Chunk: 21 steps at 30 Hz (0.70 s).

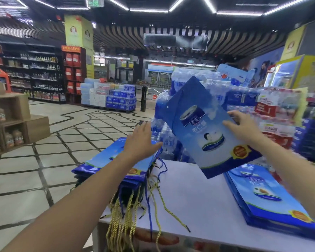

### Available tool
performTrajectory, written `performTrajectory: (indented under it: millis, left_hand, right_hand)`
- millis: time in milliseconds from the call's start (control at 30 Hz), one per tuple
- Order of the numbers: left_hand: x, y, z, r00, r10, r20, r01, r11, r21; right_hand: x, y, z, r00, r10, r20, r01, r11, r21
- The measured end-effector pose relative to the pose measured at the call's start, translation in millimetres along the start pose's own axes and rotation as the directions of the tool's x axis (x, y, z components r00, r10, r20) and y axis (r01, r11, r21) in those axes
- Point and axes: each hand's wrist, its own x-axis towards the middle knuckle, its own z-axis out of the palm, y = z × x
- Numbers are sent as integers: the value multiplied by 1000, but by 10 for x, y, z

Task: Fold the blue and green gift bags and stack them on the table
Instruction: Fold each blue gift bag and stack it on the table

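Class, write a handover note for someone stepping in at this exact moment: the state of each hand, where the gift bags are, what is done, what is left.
Left hand: open, fingers spread, over the left pile, holding nothing.
Right hand: grips the blue bag by its edge, raised and tilted above the table.
Bags: the left pile lies at the table's left edge, cords dangling over the side. The right pile lies flat near the right edge.
Done: two piles of flat bags.
Left: lay the raised bag on a pile; which one is unclear.
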Motion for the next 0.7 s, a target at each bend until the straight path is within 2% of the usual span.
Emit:
performTrajectory:
  millis: [67, 100, 200, 300, 367, 467, 533, 600, 700]
  left_hand:
    - [97, 141, -124, 978, 45, -201, -72, 989, -129]
    - [131, 210, -186, 966, 70, -250, -115, 979, -170]
    - [211, 350, -253, 966, 115, -233, -162, 967, -197]
    - [235, 407, -209, 966, 178, -189, -224, 939, -261]
    - [178, 464, -195, 939, 244, -241, -309, 908, -284]
    - [41, 584, -211, 871, 359, -334, -428, 889, -162]
    - [-98, 644, -192, 819, 445, -362, -496, 867, -56]
    - [-281, 673, -75, 787, 522, -329, -547, 837, 19]
    - [-542, 661, 275, 776, 594, -210, -586, 803, 107]
  right_hand:
    - [-285, 124, 79, 999, 19, -33, -13, 985, 171]
    - [-426, 170, 119, 998, 41, -47, -28, 964, 264]
    - [-759, 327, 247, 993, 103, -58, -68, 901, 429]
    - [-934, 453, 321, 992, 87, -86, -40, 893, 448]
    - [-957, 527, 325, 986, 102, -129, -34, 893, 448]
    - [-924, 637, 276, 985, 124, -117, -72, 924, 374]
    - [-907, 703, 242, 994, 105, -37, -95, 973, 210]
    - [-914, 747, 220, 987, 126, 96, -121, 991, -64]
    - [-923, 896, 216, 918, 225, 327, -145, 957, -252]
